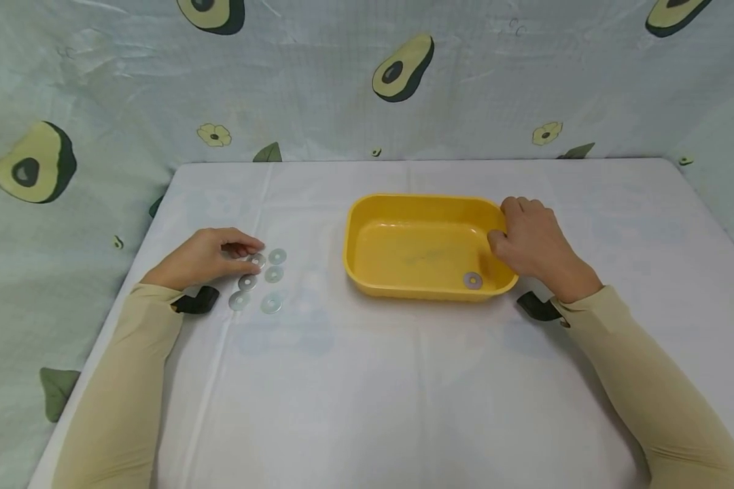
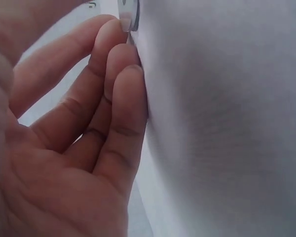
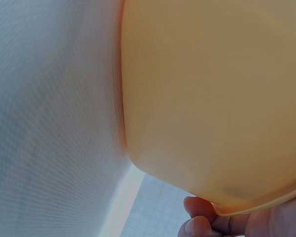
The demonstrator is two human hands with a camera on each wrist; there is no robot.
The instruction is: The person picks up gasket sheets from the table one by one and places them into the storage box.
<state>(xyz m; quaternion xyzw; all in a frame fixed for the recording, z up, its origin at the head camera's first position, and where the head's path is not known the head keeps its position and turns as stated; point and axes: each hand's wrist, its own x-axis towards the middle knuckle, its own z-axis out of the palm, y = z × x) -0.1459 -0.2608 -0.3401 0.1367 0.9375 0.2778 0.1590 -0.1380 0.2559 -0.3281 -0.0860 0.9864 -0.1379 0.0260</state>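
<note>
Six washers [image 1: 273, 274] lay left in the head view, another in the yellow tray [image 1: 404, 294], centre-right; left hand's [image 1: 211, 258] narrow grip straddled one, hold impossible to tell, while right hand [image 1: 535, 241] clasped the tray. Left wrist: a washer met fingertips [image 2: 113, 37], top. Right wrist: fingers [image 3: 200, 224] hooked the rim [image 3: 271, 203], bottom right.

No text, label, brand or number can be read in any of the three views. The backdrop cloth [image 1: 306, 61] bears printed avocados [image 1: 412, 64], flowers [image 1: 547, 134] and leaves [image 1: 268, 153]; the curled green marks [image 1: 118, 242] among them are too small to make out as letters or figures. The metal washers [image 1: 266, 303] are too small to tell whether any carries a stamp.
</note>
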